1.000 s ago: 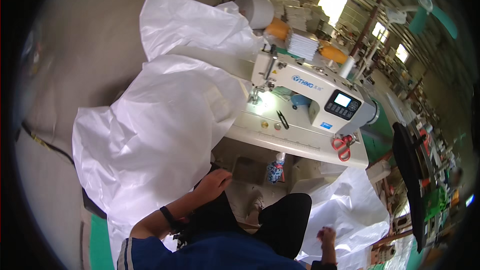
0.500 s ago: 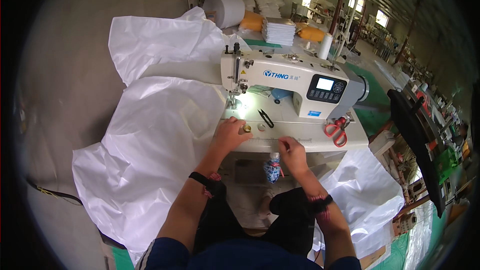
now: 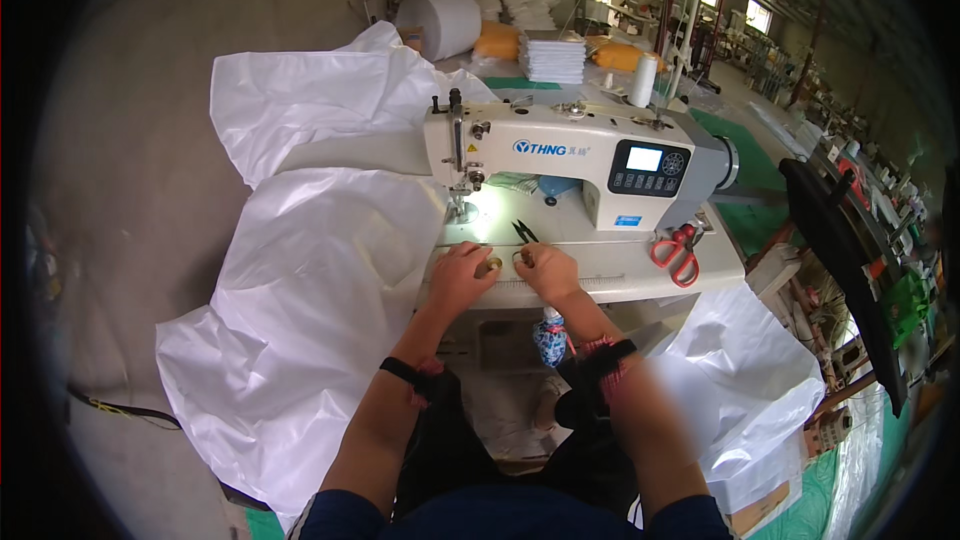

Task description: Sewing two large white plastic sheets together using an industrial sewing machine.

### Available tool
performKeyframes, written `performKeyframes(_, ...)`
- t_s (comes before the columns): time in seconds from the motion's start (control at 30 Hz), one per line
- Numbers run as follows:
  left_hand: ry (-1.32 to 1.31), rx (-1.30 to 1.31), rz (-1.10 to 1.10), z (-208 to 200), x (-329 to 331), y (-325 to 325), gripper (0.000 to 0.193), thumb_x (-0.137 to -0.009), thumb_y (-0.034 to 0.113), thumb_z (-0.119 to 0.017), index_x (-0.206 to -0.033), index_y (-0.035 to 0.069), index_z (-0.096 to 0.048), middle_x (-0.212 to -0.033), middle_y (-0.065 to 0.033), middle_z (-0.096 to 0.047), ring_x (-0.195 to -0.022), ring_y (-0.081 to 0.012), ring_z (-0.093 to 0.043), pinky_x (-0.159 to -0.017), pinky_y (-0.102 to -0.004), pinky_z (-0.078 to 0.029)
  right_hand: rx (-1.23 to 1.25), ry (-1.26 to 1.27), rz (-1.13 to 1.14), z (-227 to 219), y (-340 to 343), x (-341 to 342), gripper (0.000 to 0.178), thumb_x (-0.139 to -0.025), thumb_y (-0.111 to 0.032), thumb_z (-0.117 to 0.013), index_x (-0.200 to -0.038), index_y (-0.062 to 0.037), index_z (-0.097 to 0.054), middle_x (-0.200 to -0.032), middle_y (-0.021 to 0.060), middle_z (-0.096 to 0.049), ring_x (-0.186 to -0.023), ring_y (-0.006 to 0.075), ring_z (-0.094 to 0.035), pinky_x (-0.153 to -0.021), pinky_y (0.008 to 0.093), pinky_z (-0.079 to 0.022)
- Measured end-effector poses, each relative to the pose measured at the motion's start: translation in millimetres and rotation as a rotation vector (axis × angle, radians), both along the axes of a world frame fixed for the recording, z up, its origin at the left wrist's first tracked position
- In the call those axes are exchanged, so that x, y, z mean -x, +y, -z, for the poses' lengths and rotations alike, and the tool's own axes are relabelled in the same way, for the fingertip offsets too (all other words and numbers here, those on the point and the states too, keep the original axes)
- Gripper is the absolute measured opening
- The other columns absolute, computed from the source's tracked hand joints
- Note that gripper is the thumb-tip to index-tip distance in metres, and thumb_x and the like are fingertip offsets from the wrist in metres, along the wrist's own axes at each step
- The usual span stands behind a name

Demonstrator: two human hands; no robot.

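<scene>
Head view, and what a spread at 9 o'clock: a big white sheet [image 3: 300, 320], all creases, draping down past the left side of the pale sewing table [image 3: 610, 255]. Over at 4 o'clock there's white sheet number 2 [image 3: 745, 380], hanging low beside the table's near edge. Up to 1 o'clock, the sewing machine [image 3: 590, 125], screen lit, lamp throwing a bright patch beneath its needle.

Now the 2 bare hands, side by side near the centre, a black band on each arm! Left hand [image 3: 460, 275] toward 7 o'clock, right hand [image 3: 553, 273] toward 4, both over the table's front. At 5 o'clock, below the edge, a blue patterned pouch [image 3: 550, 338]; at 3, red-handled scissors [image 3: 677, 258] on the tabletop. Black snips [image 3: 524, 230] lie at 11 o'clock from the right hand, partly covered by it.

And the smallest pieces: a gold disc [image 3: 488, 266] at the left hand's 2 o'clock, thumb and fingers curled around it, pinched or merely touched, I cannot tell. Right fingers bunch close, pointing down at a small round piece [image 3: 518, 257], mostly hidden; whether they grip it, I cannot tell.
</scene>
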State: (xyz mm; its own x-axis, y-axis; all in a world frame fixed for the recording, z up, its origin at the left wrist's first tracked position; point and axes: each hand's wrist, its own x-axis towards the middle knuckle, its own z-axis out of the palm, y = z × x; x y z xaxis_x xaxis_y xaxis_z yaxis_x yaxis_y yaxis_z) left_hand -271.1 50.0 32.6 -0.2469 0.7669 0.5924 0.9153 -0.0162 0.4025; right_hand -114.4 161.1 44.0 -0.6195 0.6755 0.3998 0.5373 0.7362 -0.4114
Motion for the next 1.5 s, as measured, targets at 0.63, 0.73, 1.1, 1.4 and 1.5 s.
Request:
performKeyframes(0.63, -1.710, 0.164, 0.804, -17.1, -31.2, -33.4, 0.026, -0.097, 0.029, -0.050, -0.106, 0.007, -0.062, -0.095, -0.0025, -0.062, -0.085, -0.0129, -0.058, -0.076, -0.0296, -0.049, 0.229, 0.734, -0.393, 0.4, -61.7, -15.7, 0.037, -0.076, -0.010, -0.074, -0.111, -0.0062, -0.062, -0.073, 0.0021, -0.050, -0.060, 0.0126, -0.051, -0.055, 0.0250, -0.045)
performKeyframes(0.73, -1.313, 0.194, 0.393, -27.8, -22.3, -19.3, 0.025, -0.091, 0.023, -0.058, -0.107, 0.004, -0.064, -0.094, -0.0047, -0.062, -0.082, -0.0152, -0.059, -0.075, -0.0299, -0.049, 0.330, 0.640, -0.218, 3.7, -72.3, -35.0, 0.045, -0.078, -0.009, -0.072, -0.120, -0.0054, -0.055, -0.074, 0.0034, -0.054, -0.059, 0.0140, -0.054, -0.055, 0.0261, -0.046)
performKeyframes(1.1, -0.206, 0.309, 0.198, -33.8, 8.3, 12.0, 0.024, -0.079, 0.023, -0.068, -0.097, 0.007, -0.068, -0.094, -0.0067, -0.063, -0.078, -0.0202, -0.064, -0.072, -0.0320, -0.051, 0.417, 0.300, -0.001, 98.9, -108.3, -199.0, 0.038, -0.081, -0.008, -0.067, -0.117, -0.0053, -0.055, -0.077, 0.0091, -0.063, -0.064, 0.0201, -0.063, -0.060, 0.0305, -0.051)
performKeyframes(1.4, -0.168, 0.342, 0.156, -25.6, 5.5, 14.3, 0.025, -0.078, 0.020, -0.070, -0.098, 0.005, -0.068, -0.096, -0.0068, -0.062, -0.077, -0.0181, -0.062, -0.072, -0.0286, -0.050, 0.728, 0.525, 0.341, 154.6, -121.8, -265.5, 0.028, -0.083, -0.008, -0.064, -0.110, -0.0032, -0.056, -0.070, 0.0074, -0.062, -0.054, 0.0132, -0.059, -0.051, 0.0272, -0.049)
performKeyframes(1.5, -0.173, 0.333, 0.186, -23.2, 1.6, 17.4, 0.026, -0.078, 0.020, -0.070, -0.099, 0.005, -0.068, -0.097, -0.0072, -0.061, -0.078, -0.0179, -0.062, -0.073, -0.0277, -0.050, 0.605, 0.472, 0.347, 161.1, -120.9, -264.1, 0.027, -0.082, -0.008, -0.063, -0.108, -0.0040, -0.057, -0.072, 0.0083, -0.063, -0.057, 0.0140, -0.061, -0.054, 0.0279, -0.049)
